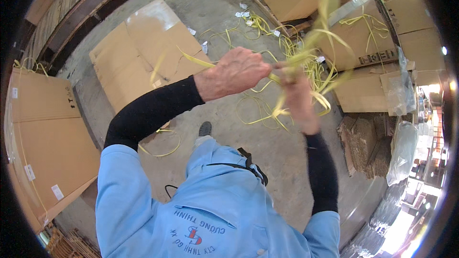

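Yellow strap over floor between boxes

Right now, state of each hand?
Left hand: closed, holding yellow strapping.
Right hand: motion-blurred at the yellow strapping; whether open or closed can't be told.

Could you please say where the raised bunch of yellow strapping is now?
In the head view, the yellow strapping is right of centre, at the left hand and the blurred right hand, right of the flat cardboard sheet on the floor.
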Tool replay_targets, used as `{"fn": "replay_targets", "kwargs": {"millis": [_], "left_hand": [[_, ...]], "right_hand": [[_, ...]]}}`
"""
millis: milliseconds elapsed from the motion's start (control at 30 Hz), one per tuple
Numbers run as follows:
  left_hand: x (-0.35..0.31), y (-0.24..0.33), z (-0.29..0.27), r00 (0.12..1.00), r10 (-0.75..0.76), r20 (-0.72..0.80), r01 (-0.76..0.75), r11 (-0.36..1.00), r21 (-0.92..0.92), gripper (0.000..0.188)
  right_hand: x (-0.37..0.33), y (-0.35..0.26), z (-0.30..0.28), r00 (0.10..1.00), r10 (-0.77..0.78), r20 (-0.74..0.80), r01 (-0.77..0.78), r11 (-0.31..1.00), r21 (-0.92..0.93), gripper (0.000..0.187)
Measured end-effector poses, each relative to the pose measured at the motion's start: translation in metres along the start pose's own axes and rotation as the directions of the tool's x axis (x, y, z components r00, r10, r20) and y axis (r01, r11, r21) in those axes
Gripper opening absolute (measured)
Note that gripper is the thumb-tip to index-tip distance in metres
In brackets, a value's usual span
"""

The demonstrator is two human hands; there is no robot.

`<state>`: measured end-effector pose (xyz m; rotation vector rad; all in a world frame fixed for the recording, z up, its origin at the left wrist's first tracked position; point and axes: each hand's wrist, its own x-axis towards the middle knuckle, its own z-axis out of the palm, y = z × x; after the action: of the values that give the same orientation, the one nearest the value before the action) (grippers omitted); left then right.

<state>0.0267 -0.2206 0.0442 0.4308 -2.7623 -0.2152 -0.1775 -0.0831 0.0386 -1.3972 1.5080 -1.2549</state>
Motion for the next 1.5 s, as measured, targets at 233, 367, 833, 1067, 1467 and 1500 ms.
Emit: {"fn": "replay_targets", "kwargs": {"millis": [233,367,833,1067,1467,1500], "left_hand": [[-0.006,-0.029,0.01,0.977,-0.199,-0.079,0.194,0.978,-0.072,0.004],[-0.085,-0.109,0.036,0.874,-0.484,-0.038,0.416,0.787,-0.456,0.015],[-0.165,-0.168,-0.036,0.897,-0.439,0.044,0.434,0.896,0.097,0.005],[0.04,-0.038,-0.044,0.998,0.052,0.035,-0.048,0.992,-0.119,0.013],[0.057,-0.119,-0.068,0.934,-0.262,0.241,0.346,0.508,-0.789,0.026],[0.048,-0.121,-0.069,0.907,-0.324,0.268,0.38,0.359,-0.853,0.025]], "right_hand": [[0.005,-0.026,0.047,0.994,0.045,-0.101,-0.077,0.936,-0.342,0.025],[-0.026,0.003,-0.099,0.896,0.391,-0.211,-0.404,0.914,-0.022,0.026],[-0.166,0.035,-0.364,0.448,0.314,-0.837,-0.299,0.935,0.191,0.029],[0.025,-0.009,-0.067,0.985,-0.059,-0.163,-0.008,0.924,-0.383,0.026],[0.081,-0.022,-0.2,0.837,0.212,-0.504,-0.199,0.977,0.081,0.022],[0.073,-0.012,-0.229,0.878,0.207,-0.431,-0.182,0.978,0.099,0.022]]}}
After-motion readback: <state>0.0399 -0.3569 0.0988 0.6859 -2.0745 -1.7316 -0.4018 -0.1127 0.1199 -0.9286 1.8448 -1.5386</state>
